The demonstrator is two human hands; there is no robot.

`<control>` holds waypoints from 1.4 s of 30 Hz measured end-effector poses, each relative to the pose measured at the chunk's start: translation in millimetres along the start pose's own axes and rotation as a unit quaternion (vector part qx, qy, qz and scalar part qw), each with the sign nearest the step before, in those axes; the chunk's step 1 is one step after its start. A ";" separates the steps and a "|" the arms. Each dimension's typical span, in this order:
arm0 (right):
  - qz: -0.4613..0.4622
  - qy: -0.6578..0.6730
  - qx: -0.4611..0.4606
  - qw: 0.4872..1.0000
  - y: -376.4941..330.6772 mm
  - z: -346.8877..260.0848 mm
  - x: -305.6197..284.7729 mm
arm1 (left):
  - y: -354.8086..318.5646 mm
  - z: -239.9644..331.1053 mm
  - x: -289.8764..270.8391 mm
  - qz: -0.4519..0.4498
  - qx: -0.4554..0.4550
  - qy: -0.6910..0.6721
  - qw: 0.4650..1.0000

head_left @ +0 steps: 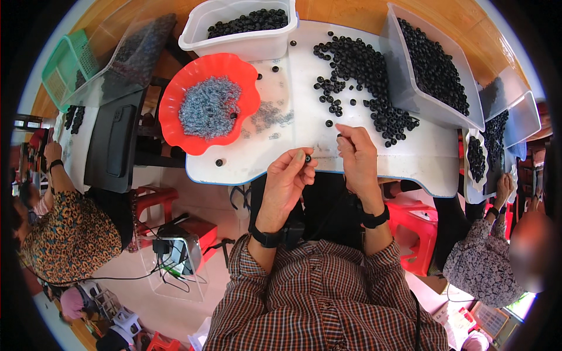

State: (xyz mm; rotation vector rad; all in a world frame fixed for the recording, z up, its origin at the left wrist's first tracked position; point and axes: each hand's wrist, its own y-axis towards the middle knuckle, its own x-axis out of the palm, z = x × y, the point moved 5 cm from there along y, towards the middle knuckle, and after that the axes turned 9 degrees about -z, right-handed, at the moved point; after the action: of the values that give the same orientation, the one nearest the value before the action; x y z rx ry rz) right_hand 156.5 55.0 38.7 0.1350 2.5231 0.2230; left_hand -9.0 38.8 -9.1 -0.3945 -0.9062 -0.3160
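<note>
Over the near edge of the white table [281, 140], my left hand [287, 178] pinches a small black round piece [308, 158] with a hole in it. My right hand [358, 158] is beside it, thumb and fingers drawn together; a small dark bit shows at their tips, mostly hidden. Similar black pieces [357, 61] lie in a loose heap beyond my right hand. Left of my hands, a red scalloped bowl [170, 111] holds many tiny silvery-blue pieces [208, 108] that look like springs, with a black piece on top.
A white tub [234, 44] and a translucent bin [404, 96], both with black pieces, stand at the back. A dark side table [99, 146] is at left. Co-workers sit on both sides, a patterned sleeve [76, 234] at left. A red stool [415, 234] stands by the table.
</note>
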 end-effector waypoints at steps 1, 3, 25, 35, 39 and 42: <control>-0.016 0.119 0.034 0.992 -2.6 5.9 2.8 | 0.7 0.0 1.3 -0.003 0.002 0.002 1.000; -0.032 0.236 0.068 0.969 -7.1 9.8 4.5 | 1.9 0.6 4.6 -0.005 0.003 0.004 1.000; -0.053 0.423 0.022 0.904 -20.4 -6.7 14.3 | 9.0 3.4 26.4 -0.024 0.051 -0.004 0.998; -0.047 0.404 0.018 0.913 -21.7 -6.9 17.1 | 8.0 2.4 26.8 -0.004 0.063 0.015 0.998; -0.046 0.394 0.019 0.918 -22.3 -5.1 17.9 | 7.5 2.1 25.8 0.000 0.061 0.029 0.998; -0.045 0.398 0.024 0.916 -22.6 -3.1 18.5 | 7.8 1.9 26.3 0.004 0.072 0.047 0.996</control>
State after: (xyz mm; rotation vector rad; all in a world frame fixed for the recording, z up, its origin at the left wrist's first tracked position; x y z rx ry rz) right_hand 138.6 35.1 26.7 -0.0756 3.3396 0.2051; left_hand 8.2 44.0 11.7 -0.2487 -0.8288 -0.2582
